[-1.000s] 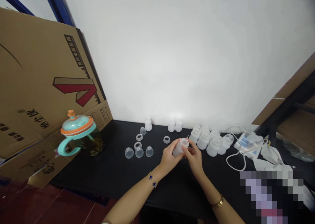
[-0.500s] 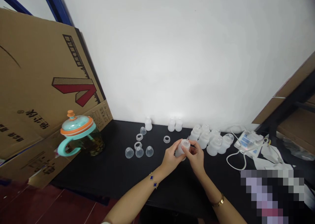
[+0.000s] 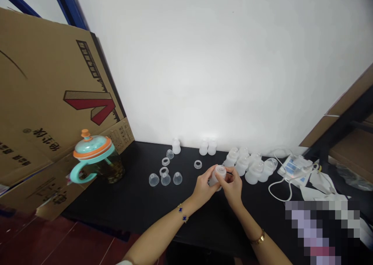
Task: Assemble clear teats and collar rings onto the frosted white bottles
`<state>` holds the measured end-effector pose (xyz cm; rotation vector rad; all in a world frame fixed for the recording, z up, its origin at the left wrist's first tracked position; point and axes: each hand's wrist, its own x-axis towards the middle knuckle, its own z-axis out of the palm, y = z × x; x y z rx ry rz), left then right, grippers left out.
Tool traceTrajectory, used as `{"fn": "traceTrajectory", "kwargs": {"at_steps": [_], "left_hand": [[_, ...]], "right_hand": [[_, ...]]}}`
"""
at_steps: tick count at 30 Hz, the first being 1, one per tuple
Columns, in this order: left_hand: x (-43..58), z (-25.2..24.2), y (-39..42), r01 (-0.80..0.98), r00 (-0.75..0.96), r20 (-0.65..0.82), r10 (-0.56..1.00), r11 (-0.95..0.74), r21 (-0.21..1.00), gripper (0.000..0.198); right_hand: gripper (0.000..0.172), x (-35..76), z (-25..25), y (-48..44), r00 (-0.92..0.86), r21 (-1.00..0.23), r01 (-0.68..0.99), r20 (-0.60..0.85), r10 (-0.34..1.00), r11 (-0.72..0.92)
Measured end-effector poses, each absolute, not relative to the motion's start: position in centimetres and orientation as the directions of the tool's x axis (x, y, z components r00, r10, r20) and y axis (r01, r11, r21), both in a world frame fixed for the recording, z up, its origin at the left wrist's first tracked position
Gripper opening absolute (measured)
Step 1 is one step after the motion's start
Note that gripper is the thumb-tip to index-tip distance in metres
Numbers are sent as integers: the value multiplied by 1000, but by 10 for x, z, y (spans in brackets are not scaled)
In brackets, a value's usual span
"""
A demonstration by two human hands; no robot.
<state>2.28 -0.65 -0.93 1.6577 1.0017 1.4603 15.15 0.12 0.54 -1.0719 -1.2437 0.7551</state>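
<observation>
Both hands hold one white baby bottle [image 3: 220, 171] above the black table, its top tilted towards me. My left hand [image 3: 204, 183] wraps the bottle's left side. My right hand [image 3: 232, 184] grips near the collar at the top, fingers closed round it; part of the bottle is hidden behind the fingers. To the left lie clear dome caps [image 3: 165, 179] and white collar rings [image 3: 166, 161], with one more ring [image 3: 197, 164] by itself nearer my left hand. Several capped baby bottles [image 3: 255, 171] stand together just right of my hands.
Bottles without caps [image 3: 176, 146] stand by the white wall at the back. A turquoise and orange jug [image 3: 96, 156] stands at the left beside a large cardboard box [image 3: 43, 101]. At the right lie a white cable [image 3: 290, 191] and papers [image 3: 320, 183] on the black table [image 3: 140, 203].
The hands keep their hold on the bottle, and the right fingers have shifted slightly at its top. The whole view has moved a little; the other objects stay in place.
</observation>
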Motion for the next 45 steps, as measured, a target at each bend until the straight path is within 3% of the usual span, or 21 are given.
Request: {"fn": "traceTrajectory", "kwargs": {"at_steps": [9, 13, 22, 31, 38, 45], "left_hand": [[19, -13, -3, 179, 45, 494, 868, -494, 851, 52], [15, -11, -3, 198, 55, 498, 865, -498, 844, 57], [12, -4, -3, -41, 96, 324, 941, -321, 946, 50], [16, -7, 0, -60, 140, 263, 955, -257, 965, 67], [11, -7, 2, -164, 88, 248, 965, -231, 959, 63], [9, -5, 5, -268, 72, 229, 971, -203, 942, 58]], "right_hand": [[38, 152, 2, 4, 172, -935, 77, 355, 919, 347], [38, 152, 3, 5, 160, -953, -11, 297, 941, 302], [39, 153, 6, 13, 165, -962, -195, 161, 973, 193], [39, 150, 3, 14, 202, -961, -134, 214, 956, 244], [47, 152, 7, 16, 57, -977, -179, 108, 993, 116], [49, 152, 3, 19, 25, -982, -160, 95, 995, 98]]}}
